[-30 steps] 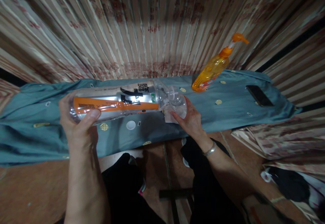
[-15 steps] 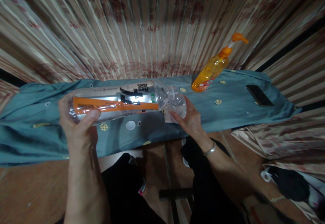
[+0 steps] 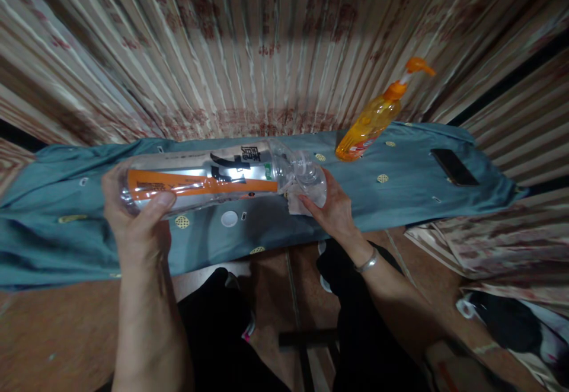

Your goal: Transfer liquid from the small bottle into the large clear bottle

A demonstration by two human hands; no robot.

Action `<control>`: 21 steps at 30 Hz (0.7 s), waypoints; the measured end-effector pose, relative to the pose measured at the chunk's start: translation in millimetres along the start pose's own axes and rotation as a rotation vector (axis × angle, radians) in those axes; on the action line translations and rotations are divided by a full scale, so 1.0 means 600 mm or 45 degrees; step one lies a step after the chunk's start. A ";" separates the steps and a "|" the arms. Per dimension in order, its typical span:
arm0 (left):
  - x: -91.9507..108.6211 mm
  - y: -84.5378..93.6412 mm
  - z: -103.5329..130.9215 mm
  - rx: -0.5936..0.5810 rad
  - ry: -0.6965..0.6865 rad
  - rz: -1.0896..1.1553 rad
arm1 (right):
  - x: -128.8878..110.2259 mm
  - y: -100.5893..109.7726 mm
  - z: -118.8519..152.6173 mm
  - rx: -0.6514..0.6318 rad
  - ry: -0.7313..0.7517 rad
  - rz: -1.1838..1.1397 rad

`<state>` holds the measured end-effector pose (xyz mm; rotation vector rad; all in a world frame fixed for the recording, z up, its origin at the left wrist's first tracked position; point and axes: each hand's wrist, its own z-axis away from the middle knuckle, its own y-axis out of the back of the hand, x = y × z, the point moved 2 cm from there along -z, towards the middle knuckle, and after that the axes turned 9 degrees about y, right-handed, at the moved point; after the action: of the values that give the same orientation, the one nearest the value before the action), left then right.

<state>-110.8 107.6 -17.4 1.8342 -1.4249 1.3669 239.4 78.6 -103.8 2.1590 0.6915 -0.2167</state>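
A large clear plastic bottle (image 3: pixel 204 175) with a silver and orange label lies sideways in the air over the cloth-covered table. Wrapped round its base at the left is my left hand (image 3: pixel 140 202), thumb on the label. The open neck points right, at the mouth of a small clear cup (image 3: pixel 313 184). My right hand (image 3: pixel 333 205) grips this cup, which is tilted toward the bottle, and a pale paper-like piece (image 3: pixel 299 202) shows at its lower side. A round white cap (image 3: pixel 229 219) lies on the cloth below the bottle.
An orange pump bottle (image 3: pixel 368 122) stands at the back right of the teal cloth (image 3: pixel 409 172). Further right lies a black phone (image 3: pixel 453 166). Pleated curtains (image 3: pixel 267 54) hang behind the table. Dark and white items (image 3: pixel 511 324) lie at the lower right.
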 end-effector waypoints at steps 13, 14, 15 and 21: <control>0.001 -0.003 0.000 0.035 0.064 0.102 | -0.001 0.001 -0.001 -0.002 -0.001 0.020; 0.001 -0.003 0.001 0.033 0.069 0.104 | -0.001 0.001 -0.001 -0.002 -0.001 0.022; 0.001 -0.003 0.001 0.040 0.069 0.104 | -0.001 0.002 -0.001 -0.001 -0.002 0.023; 0.003 -0.003 0.001 0.050 0.064 0.102 | -0.001 0.002 -0.002 -0.014 -0.024 0.011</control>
<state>-108.9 107.0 -15.5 1.7713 -1.4705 1.4795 239.3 78.4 -102.0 2.1466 0.6708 -0.2283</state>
